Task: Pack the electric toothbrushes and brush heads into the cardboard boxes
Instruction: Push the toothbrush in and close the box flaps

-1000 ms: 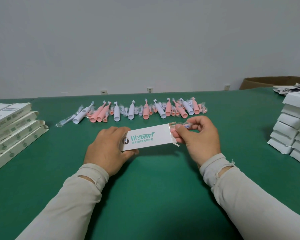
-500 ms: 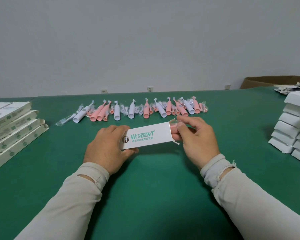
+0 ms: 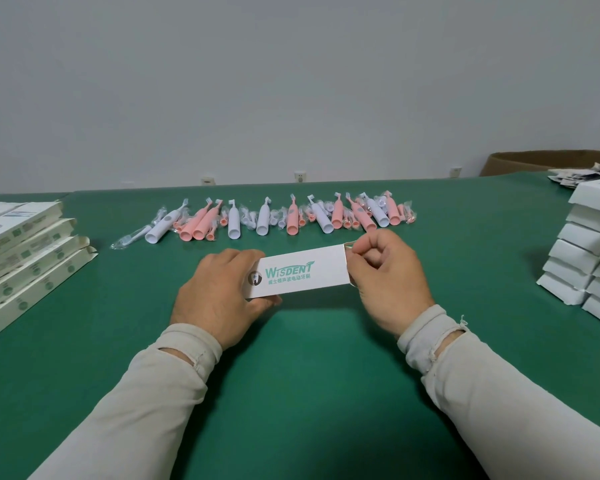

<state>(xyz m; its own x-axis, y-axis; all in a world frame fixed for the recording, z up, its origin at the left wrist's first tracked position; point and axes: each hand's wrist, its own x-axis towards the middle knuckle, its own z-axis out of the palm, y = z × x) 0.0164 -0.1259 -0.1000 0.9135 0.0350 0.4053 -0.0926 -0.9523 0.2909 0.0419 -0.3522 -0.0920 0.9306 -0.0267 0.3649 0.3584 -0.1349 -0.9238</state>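
One box (image 3: 302, 273) between left hand (image 3: 219, 296), right hand (image 3: 388, 277)

both hands (image 3: 222, 292) (image 3: 385, 278) grip white box (image 3: 302, 273) over green table (image 3: 309, 393).

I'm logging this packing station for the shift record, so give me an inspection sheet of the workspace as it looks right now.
Surface: green table.
Job's things: white Wisdent box held above the table; row of pink and white toothbrushes with bagged brush heads behind it.
Clutter: box stacks left and right; leaflets far right.
Hands: left hand grips the box's left end; right hand pinches at its open right end.
Cables: nothing seen.
Surroundings: grey wall, wall sockets, brown carton.
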